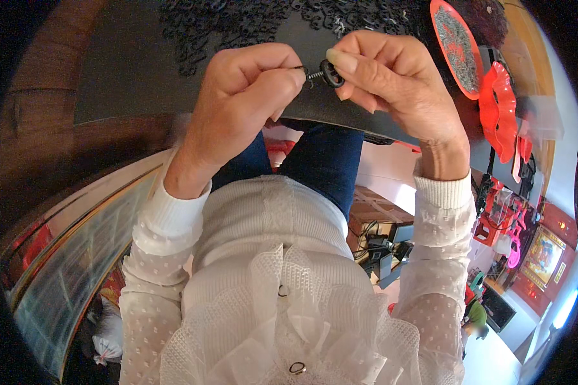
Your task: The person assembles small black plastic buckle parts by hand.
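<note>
Above the near edge of a dark table, my two hands are raised close together. Between thumb and fingers, my right hand (pixel 398 83) pinches a small black ring-shaped part (pixel 332 74). A short thin metal spring (pixel 315 76) spans the gap from that part toward the left fingertips. My left hand (pixel 244 96) is closed in a pinch at the spring's other end, on a small dark piece mostly hidden by the fingers. Whether that piece is joined to the ring-shaped part, I cannot tell.
Many small black parts (pixel 221 25) lie spread over the table's far side. At the right stand a red tray (pixel 437 38) of small metal pieces and a red wavy-rimmed dish (pixel 496 112). Below the table, a cardboard box (pixel 374 208) sits near dark devices and cables.
</note>
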Tool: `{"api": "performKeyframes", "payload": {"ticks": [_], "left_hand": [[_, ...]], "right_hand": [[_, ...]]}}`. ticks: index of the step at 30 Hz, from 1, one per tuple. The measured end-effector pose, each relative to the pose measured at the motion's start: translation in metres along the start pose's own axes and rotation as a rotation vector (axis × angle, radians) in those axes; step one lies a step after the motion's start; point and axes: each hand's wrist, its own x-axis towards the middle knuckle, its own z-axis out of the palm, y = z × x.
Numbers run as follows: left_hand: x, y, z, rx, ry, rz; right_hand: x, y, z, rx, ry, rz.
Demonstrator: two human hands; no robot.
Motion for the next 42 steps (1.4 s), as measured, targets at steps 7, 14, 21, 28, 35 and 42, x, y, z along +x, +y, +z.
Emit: {"api": "performKeyframes", "payload": {"ticks": [7,14,21,28,35,42], "left_hand": [[-0.001,0.001,0.000,0.014,-0.006,-0.007],[-0.001,0.002,0.000,-0.001,-0.014,-0.065],[0.002,-0.002,-0.001,-0.004,-0.039,-0.012],[0.001,-0.002,-0.001,-0.012,-0.038,-0.034],[0.000,-0.003,-0.001,0.002,-0.014,-0.003],[0.000,-0.003,0.000,-0.035,0.014,-0.032]], "right_hand": [[0.001,0.000,0.002,-0.047,0.028,-0.001],[0.003,-0.001,-0.001,-0.066,0.015,-0.006],[0.002,0.003,-0.006,-0.096,0.019,-0.025],[0.003,0.005,-0.008,-0.092,0.013,-0.022],[0.001,0.005,-0.006,-0.064,0.054,0.011],[0.001,0.008,-0.002,-0.003,0.190,-0.012]]}}
